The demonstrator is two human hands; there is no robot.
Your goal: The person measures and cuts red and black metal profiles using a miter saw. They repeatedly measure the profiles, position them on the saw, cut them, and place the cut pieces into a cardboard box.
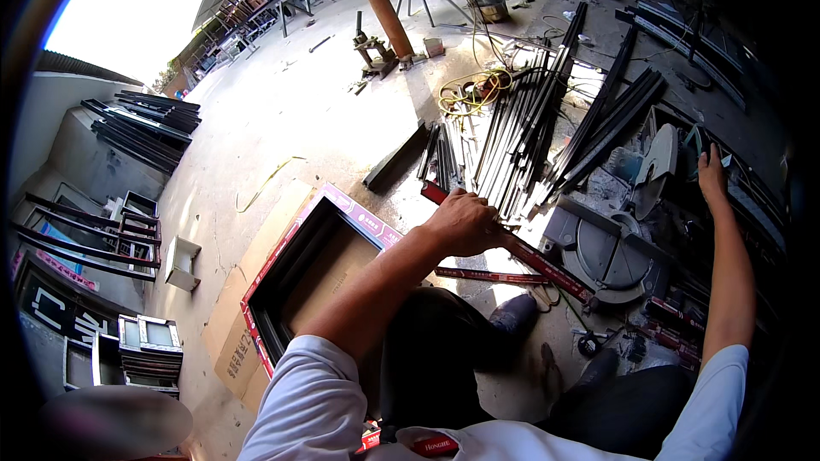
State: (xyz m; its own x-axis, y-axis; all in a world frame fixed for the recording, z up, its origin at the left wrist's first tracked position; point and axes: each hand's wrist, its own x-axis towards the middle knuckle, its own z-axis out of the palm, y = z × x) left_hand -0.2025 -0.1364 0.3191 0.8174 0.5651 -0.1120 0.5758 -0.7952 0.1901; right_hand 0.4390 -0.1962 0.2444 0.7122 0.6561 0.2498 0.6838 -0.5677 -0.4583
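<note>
My left hand (464, 223) is wrapped round a long dark profile bar (547, 263) with red film on it. The bar slants from beyond my knuckles down to the right, its near end beside the round base of a mitre saw (608, 252). At the right, my right hand (711, 174) is closed on the saw's handle, with the pale blade guard (658, 160) left of it. A second red-filmed strip (491, 276) lies below the bar. Left of my left forearm, a black rectangular frame (282, 269) with red and pink film rests on flat cardboard (235, 337).
Many dark profile bars (521, 132) lie beyond my left hand, with a coiled yellow cable (457, 98) near them. A rust-coloured post (376, 0) stands farther back. Frames (149, 350) and bar stacks (141, 132) line the left wall. My shoe (515, 316) is close to the saw.
</note>
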